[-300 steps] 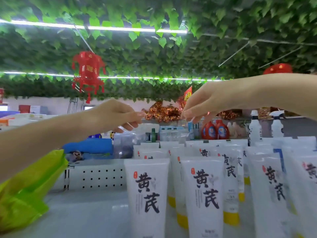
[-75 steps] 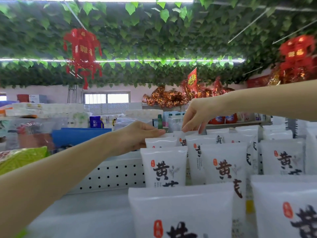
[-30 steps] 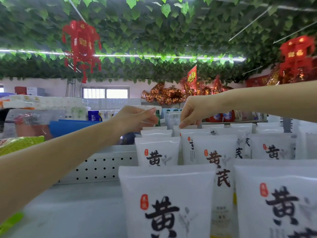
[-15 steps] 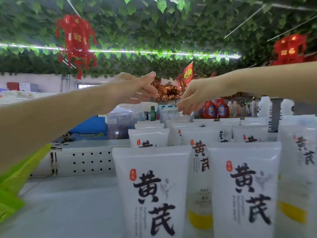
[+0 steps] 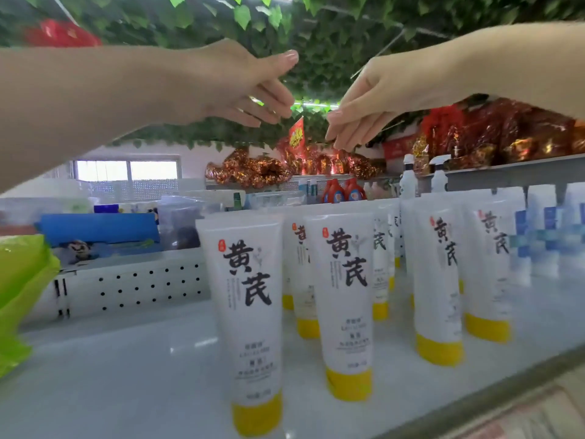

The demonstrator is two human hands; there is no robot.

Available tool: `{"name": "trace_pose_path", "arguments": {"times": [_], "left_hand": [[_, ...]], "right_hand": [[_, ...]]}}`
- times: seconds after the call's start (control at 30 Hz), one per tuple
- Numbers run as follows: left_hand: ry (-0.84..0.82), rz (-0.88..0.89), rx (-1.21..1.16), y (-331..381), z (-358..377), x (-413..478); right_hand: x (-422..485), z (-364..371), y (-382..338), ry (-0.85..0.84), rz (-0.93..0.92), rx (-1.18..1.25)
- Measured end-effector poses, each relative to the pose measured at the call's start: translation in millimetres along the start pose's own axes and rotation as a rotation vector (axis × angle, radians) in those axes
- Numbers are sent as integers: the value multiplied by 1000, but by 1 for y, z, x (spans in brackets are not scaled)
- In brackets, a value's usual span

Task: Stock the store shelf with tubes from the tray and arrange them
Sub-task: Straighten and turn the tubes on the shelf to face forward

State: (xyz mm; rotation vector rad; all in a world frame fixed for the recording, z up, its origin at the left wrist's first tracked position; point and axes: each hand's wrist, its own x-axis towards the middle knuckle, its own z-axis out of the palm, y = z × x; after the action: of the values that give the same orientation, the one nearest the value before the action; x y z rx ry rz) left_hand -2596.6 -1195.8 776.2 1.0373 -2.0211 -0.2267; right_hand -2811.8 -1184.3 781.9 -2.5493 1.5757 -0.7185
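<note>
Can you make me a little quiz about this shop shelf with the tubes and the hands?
1. True or false: the left hand is holding a tube.
2. What colour are the caps of the white tubes on the shelf?
A. red
B. yellow
C. blue
3. Fill in: the tubes stand on their ____.

Key
1. False. It hangs empty above the tubes, like the right hand.
2. B
3. caps
</note>
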Motion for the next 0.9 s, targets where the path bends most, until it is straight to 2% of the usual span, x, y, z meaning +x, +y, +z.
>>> {"name": "trace_pose_path", "arguments": {"times": [0.17,0.33,0.7,0.8,0.9], "left_hand": [[-33,59,-88,24,8,-15],[-89,98,-137,47,22,-28],[-136,136,-11,100,61,-54],[-97,106,31,114,81,-62],[71,102,205,128,107,-72]], "right_hand": [[-65,-21,14,92,108,-1],[-114,-28,28,52,203,-68],[-147,-32,49,39,127,-6],[-156,-28,66,31,103,40],[-167,-24,91,-19,98,67]]}}
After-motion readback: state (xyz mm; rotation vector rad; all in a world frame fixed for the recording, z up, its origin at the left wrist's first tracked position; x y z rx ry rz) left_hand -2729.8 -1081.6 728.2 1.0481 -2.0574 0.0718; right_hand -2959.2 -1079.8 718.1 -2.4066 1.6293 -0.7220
